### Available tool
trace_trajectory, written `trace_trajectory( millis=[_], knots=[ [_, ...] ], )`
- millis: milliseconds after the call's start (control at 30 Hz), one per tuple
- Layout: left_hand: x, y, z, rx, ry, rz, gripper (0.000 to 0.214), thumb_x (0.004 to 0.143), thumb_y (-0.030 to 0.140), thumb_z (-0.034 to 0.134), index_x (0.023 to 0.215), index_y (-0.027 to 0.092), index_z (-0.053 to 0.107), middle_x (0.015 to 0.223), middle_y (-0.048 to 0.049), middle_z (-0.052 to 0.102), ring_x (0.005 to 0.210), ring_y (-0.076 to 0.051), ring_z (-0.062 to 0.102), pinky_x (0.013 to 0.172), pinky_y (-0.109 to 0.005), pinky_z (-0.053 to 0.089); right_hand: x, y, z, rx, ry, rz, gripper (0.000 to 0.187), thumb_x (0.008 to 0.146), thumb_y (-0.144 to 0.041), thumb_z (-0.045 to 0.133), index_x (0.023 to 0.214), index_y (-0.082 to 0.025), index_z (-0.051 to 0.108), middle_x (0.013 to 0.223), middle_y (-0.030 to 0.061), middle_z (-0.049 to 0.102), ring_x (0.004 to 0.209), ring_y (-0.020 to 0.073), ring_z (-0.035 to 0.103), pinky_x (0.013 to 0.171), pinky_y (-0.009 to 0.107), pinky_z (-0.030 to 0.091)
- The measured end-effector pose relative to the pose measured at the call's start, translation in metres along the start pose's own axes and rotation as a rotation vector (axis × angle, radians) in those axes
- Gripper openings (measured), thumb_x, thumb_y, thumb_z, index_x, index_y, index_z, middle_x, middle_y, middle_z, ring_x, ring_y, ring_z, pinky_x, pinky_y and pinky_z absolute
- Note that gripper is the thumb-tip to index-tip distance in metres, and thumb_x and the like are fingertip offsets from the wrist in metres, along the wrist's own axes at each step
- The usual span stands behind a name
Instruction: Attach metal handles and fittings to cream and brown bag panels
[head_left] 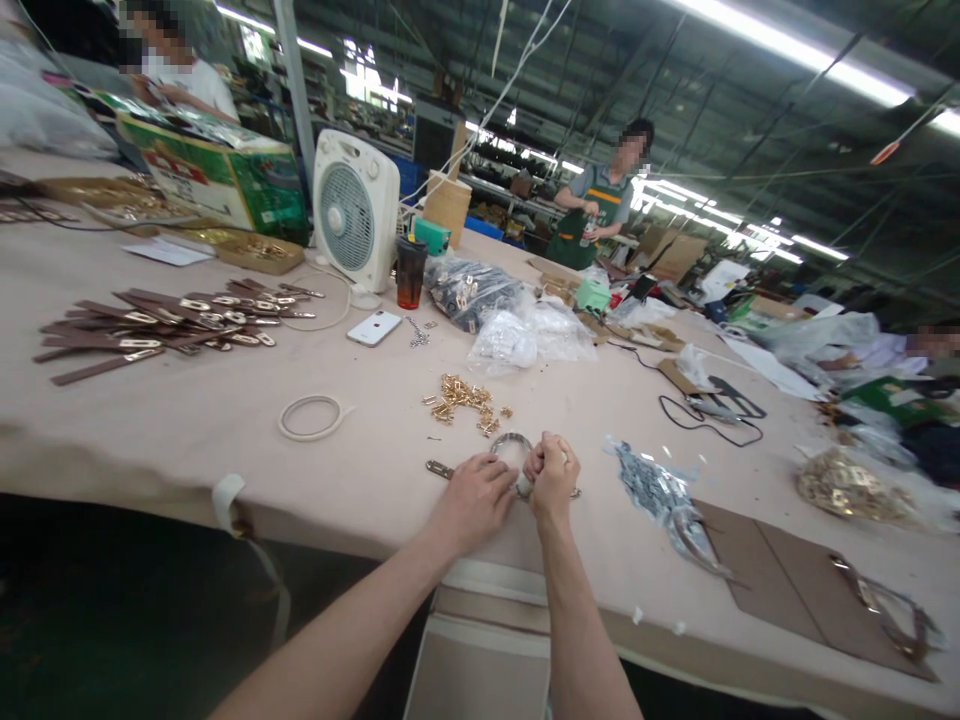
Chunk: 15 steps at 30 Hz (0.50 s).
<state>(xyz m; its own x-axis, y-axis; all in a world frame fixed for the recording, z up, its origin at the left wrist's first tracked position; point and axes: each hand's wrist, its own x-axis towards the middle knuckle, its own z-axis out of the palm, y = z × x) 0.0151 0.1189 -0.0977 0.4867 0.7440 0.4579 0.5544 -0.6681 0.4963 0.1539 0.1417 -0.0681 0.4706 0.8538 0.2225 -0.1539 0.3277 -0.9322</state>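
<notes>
In the head view, the left hand point(474, 500) lies over a thin metal-trimmed strap point(439, 468) on the table point(375, 450), fingers bent a little; I cannot tell if they pinch it. The right hand point(552, 470) is curled up tight, but I cannot tell around what. Gold metal bits point(459, 395) lie near. Words on the green box point(206, 175) are too blurry to read

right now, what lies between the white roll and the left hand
The head view shows mostly bare tablecloth from the white roll onward, then one end of a narrow metallic piece poking out beside the left hand.
</notes>
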Motion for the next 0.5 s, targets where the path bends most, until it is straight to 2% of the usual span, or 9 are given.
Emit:
trace_trajectory(
  millis=[133, 333, 500],
  knots=[
    [0.001, -0.001, -0.002, -0.009, -0.004, 0.010, 0.026, 0.101, 0.026, 0.056, 0.125, 0.026, 0.067, 0.119, -0.0049, 0.073, 0.126, -0.025, 0.056, 0.112, -0.046, 0.045, -0.011, 0.001, -0.003, 0.026, 0.036, -0.124, 0.043, 0.095, -0.044, 0.062, 0.064, -0.021, 0.044, 0.050, -0.0100, 0.038, 0.039, 0.0057, 0.032, 0.040, 0.020, 0.027],
    [0.001, -0.001, -0.008, -0.015, -0.014, 0.028, 0.029, 0.102, 0.032, 0.053, 0.127, 0.026, 0.067, 0.124, -0.0057, 0.072, 0.129, -0.026, 0.054, 0.113, -0.046, 0.044, -0.012, -0.013, -0.006, 0.140, 0.035, -0.201, 0.039, 0.098, -0.039, 0.059, 0.066, -0.022, 0.043, 0.050, -0.0103, 0.036, 0.039, 0.0058, 0.029, 0.039, 0.019, 0.026],
    [0.000, -0.001, -0.009, -0.013, -0.028, 0.016, 0.027, 0.103, 0.032, 0.053, 0.124, 0.027, 0.068, 0.123, -0.0056, 0.072, 0.128, -0.026, 0.054, 0.111, -0.046, 0.044, -0.012, -0.012, -0.002, 0.131, -0.011, -0.172, 0.039, 0.097, -0.039, 0.060, 0.066, -0.021, 0.045, 0.049, -0.0100, 0.037, 0.039, 0.0056, 0.029, 0.038, 0.019, 0.024]
  ],
)
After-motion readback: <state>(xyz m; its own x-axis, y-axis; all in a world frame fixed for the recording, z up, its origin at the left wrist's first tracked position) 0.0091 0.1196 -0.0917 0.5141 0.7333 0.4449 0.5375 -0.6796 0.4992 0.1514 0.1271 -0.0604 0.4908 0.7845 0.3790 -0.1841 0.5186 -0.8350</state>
